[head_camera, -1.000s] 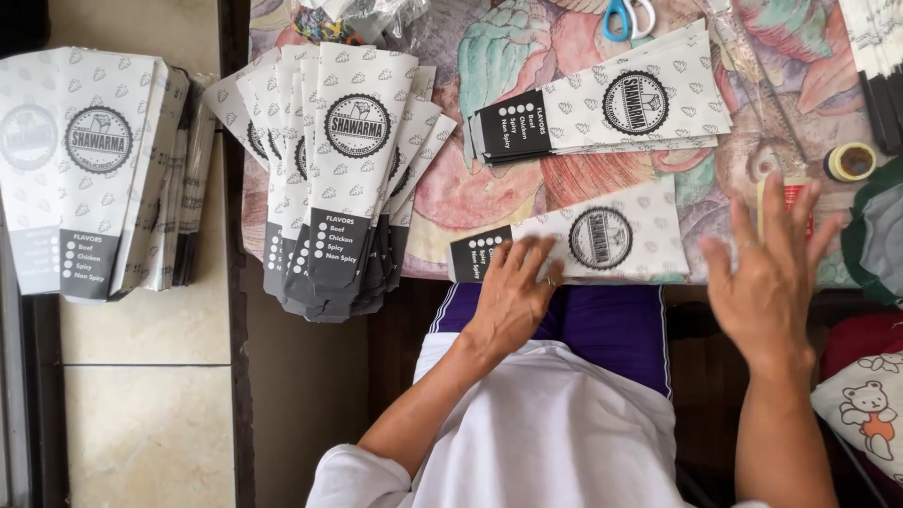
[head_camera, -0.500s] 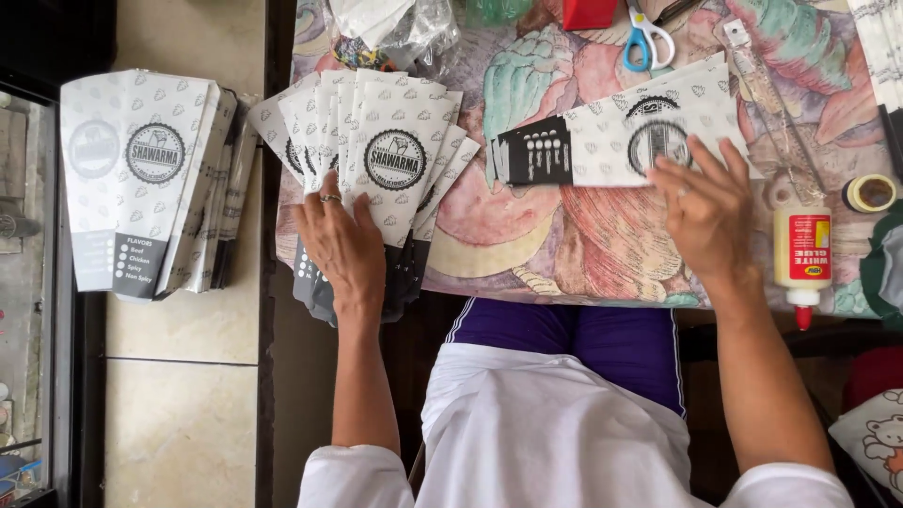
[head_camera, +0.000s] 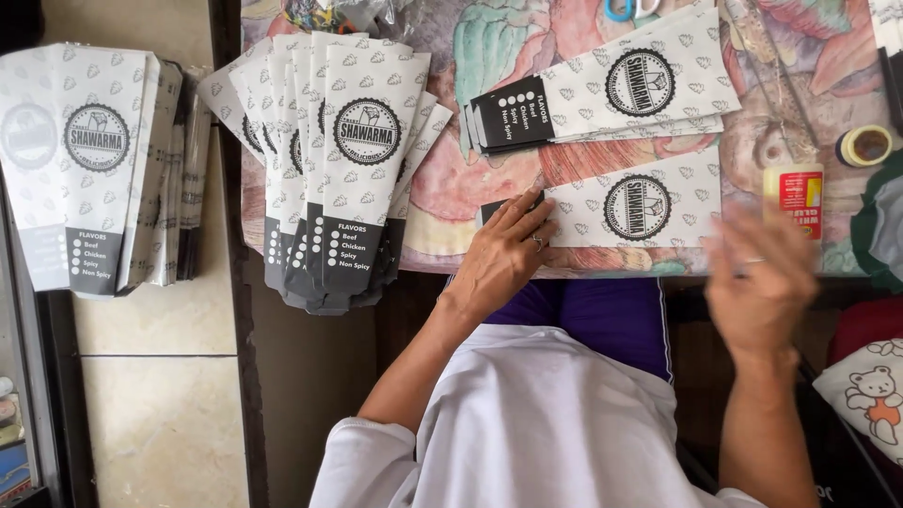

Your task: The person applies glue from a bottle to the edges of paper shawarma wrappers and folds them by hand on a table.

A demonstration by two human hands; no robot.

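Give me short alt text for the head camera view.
Seen from above, a person's left hand presses a flat white paper sleeve on a patterned tablecloth; the blurred right hand hovers near a glue bottle. Stacks of sleeves lie alongside.

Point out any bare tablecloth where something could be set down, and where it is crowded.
Bare cloth shows between the fanned sleeve stack and the flat sleeve under the left hand, below the upper sleeve pile. The right side is crowded: glue bottle, tape roll, blurred right hand.
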